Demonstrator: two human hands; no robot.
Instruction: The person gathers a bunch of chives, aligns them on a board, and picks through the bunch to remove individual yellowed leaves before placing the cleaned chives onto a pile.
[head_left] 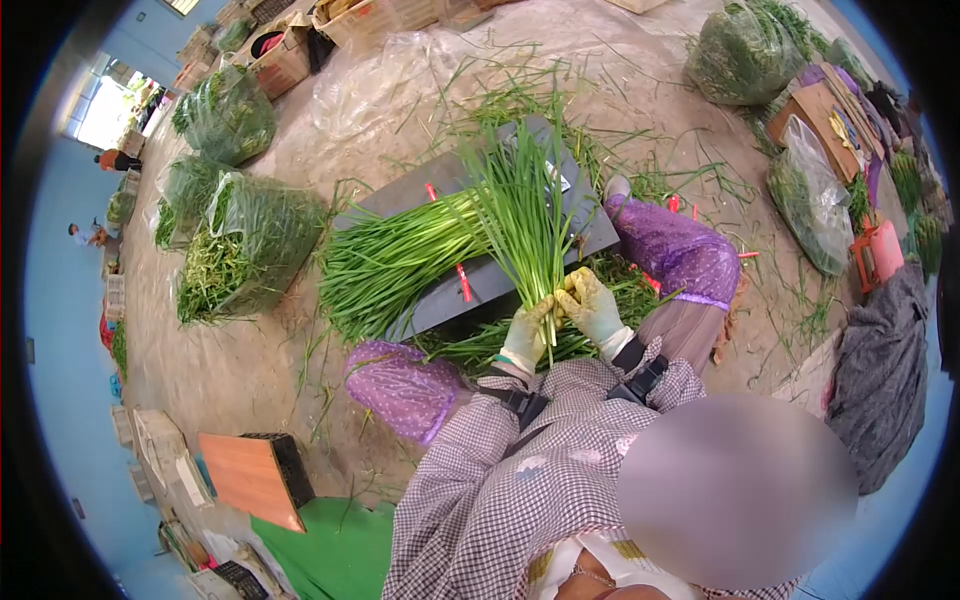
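Note:
My left hand [527, 334], in a pale stained glove, is closed around the lower stalks of a bunch of green leafy stalks [520, 215]. The bunch fans out away from me over a dark grey board [440, 305]. Beside it, my right hand [588, 302], also gloved, has its fingers bent together at the stalk ends; what they pinch is too small to tell. A larger pile of the same stalks [400, 255] lies across the board to the left, with a red strip [463, 283] under it.
Bags of greens [225, 255] stand at the left, and another bag [742, 55] at the upper right. Loose stalks litter the floor. My knees in purple covers [690, 250] flank the board. An orange-topped box [250, 470] is at the lower left.

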